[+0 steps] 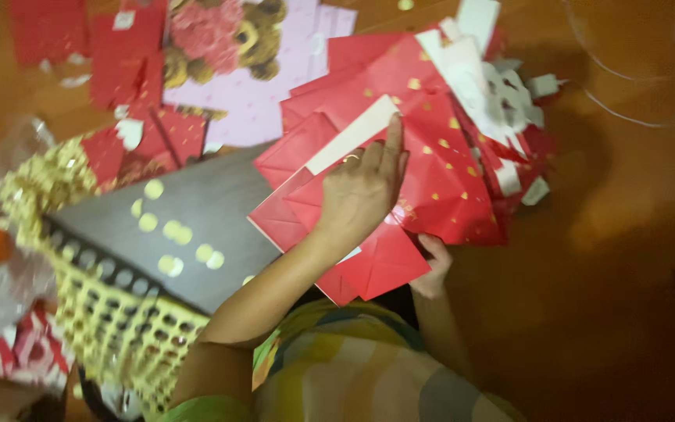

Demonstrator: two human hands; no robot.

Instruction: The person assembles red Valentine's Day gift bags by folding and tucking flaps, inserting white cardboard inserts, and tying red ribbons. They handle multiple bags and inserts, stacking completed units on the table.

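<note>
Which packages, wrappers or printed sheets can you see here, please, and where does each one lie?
Printed sheet: top centre, pale pink, flat, with a brown bear and pink flowers.
Red envelopes: centre, folded, gold-dotted, under the left hand.
Clear wrapper: left edge, crumpled.
Red-and-white packet: bottom left, blurred.

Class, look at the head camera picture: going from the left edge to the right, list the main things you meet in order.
Yellow basket → dark board with pale round stickers → left hand on red folded papers → right hand → white paper scraps → thin white cord
</note>
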